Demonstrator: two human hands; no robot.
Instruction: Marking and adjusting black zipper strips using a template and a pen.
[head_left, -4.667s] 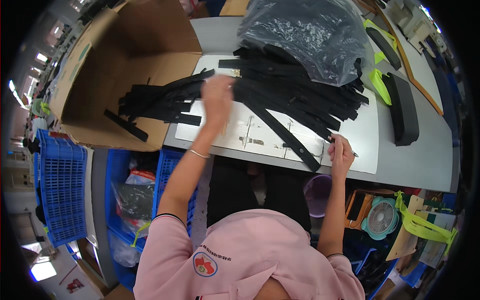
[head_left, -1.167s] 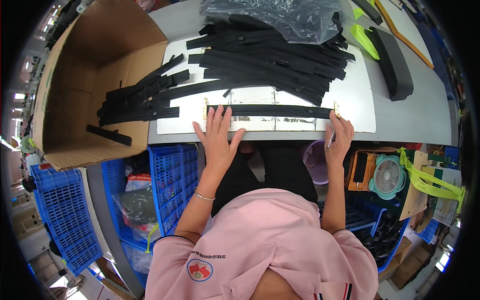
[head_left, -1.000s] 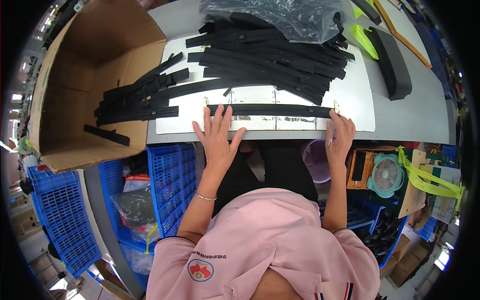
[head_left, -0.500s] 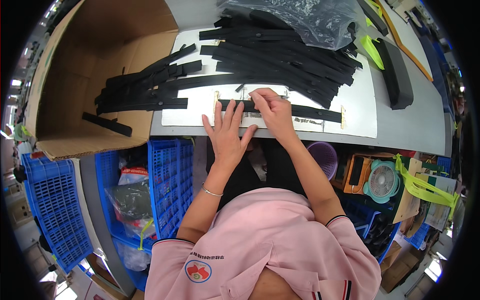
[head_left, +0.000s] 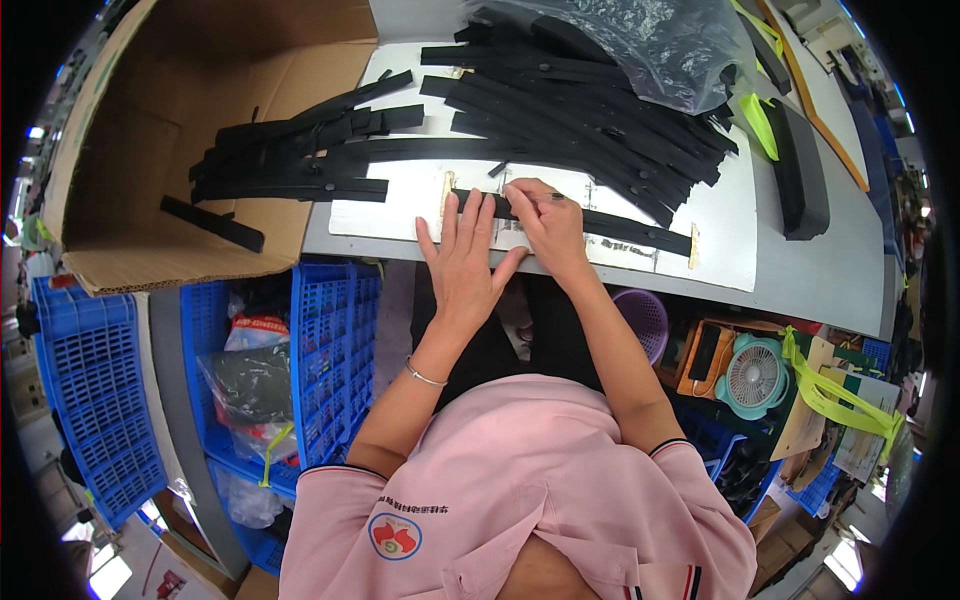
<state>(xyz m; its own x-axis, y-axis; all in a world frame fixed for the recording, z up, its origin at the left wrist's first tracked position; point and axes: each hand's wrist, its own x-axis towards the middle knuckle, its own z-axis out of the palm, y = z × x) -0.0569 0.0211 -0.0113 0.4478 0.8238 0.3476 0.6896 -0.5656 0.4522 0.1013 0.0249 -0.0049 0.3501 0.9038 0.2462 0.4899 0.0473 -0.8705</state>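
My left hand (head_left: 462, 262) lies open and flat on the black strip (head_left: 600, 222), centre frame; my right hand (head_left: 545, 225) presses fingertips on it, nothing gripped.

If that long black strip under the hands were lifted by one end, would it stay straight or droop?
The black strip would probably droop: it is long, thin and narrow, and similar strips in the pile bend over one another. It looks light for its length. Lying flat under the left hand and right hand, it should not roll.
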